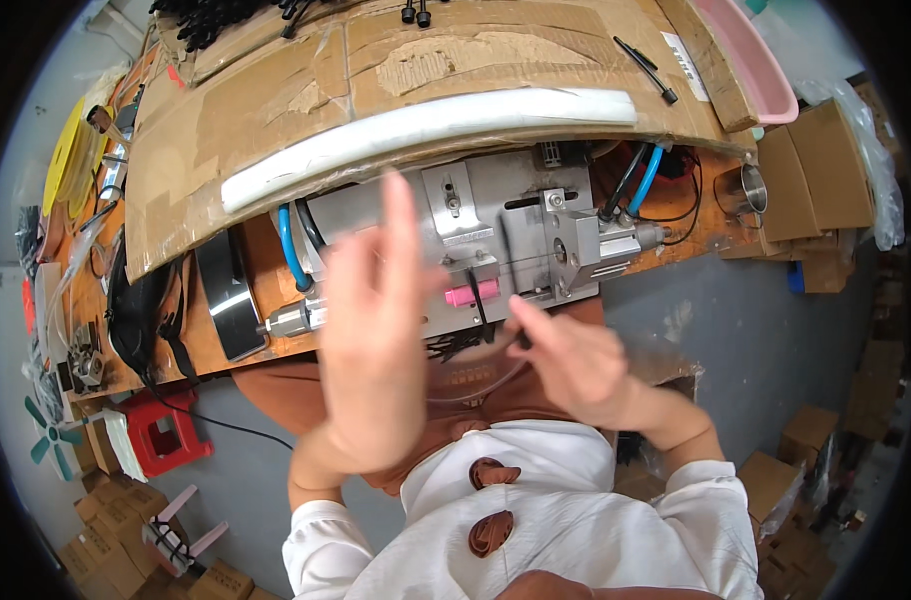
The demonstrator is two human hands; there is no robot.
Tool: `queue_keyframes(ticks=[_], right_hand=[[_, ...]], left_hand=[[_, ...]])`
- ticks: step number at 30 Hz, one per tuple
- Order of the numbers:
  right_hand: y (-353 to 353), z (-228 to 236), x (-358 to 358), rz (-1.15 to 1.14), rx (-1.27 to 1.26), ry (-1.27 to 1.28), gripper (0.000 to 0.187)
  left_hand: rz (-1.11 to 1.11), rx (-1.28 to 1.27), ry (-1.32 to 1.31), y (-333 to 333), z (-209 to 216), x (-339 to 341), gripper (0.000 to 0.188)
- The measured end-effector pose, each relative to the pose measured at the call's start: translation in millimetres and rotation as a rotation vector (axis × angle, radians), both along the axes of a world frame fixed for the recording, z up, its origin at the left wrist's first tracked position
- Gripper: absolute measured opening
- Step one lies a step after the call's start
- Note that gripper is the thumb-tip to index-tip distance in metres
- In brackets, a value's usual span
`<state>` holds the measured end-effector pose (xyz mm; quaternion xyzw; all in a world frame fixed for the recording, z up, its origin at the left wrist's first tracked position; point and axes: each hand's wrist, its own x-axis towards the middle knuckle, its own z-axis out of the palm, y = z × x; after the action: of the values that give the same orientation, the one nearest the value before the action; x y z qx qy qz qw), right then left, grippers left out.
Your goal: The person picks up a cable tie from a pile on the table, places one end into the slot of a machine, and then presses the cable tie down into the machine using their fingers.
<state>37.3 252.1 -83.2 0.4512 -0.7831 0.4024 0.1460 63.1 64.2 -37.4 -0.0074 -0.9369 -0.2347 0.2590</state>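
Observation:
My left hand [376, 330] is raised over the left part of a metal fixture [366, 215], blurred by motion. Its index finger points away from me and nothing shows in its grasp. To the right, my right hand [576, 365] is closed in a pinch on a thin black rod [509, 250], smeared by motion and standing up from the fingertips. Between the hands, a pink block [473, 293] sits at the fixture's front, with a black strip-like piece [479, 305] across it. A pneumatic cylinder [616, 250] is mounted on the fixture's right side.
Cardboard [536, 60] edged by a white foam tube [426, 130] covers the bench behind the fixture. Black rods [646, 70] lie on it. Blue hoses [294, 250] run at both sides. A phone [230, 295] lies left; a metal cup [741, 190] stands right.

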Motion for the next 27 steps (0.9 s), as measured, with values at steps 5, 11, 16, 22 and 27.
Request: queue_keyframes(ticks=[5,11,16,22,27], right_hand=[[-16,-41,20,-0.029,0.122,-0.109,0.065],[-20,-44,16,-0.047,0.164,-0.154,0.068],[-16,-25,16,-0.073,0.128,-0.176,0.071],[50,20,40,-0.509,-0.013,-0.233,0.069],[112,28,84,-0.839,-0.171,-0.205,0.055]], left_hand=[[0.139,-0.099,0.247,-23,38,-43,0.057],[0.143,-0.129,0.251,-28,36,-39,0.053],[0.138,-0.083,0.199,-38,16,-27,0.054],[0.152,-0.175,0.344,-75,-29,-39,0.041],[0.086,-0.161,0.386,-85,-37,-53,0.034]])
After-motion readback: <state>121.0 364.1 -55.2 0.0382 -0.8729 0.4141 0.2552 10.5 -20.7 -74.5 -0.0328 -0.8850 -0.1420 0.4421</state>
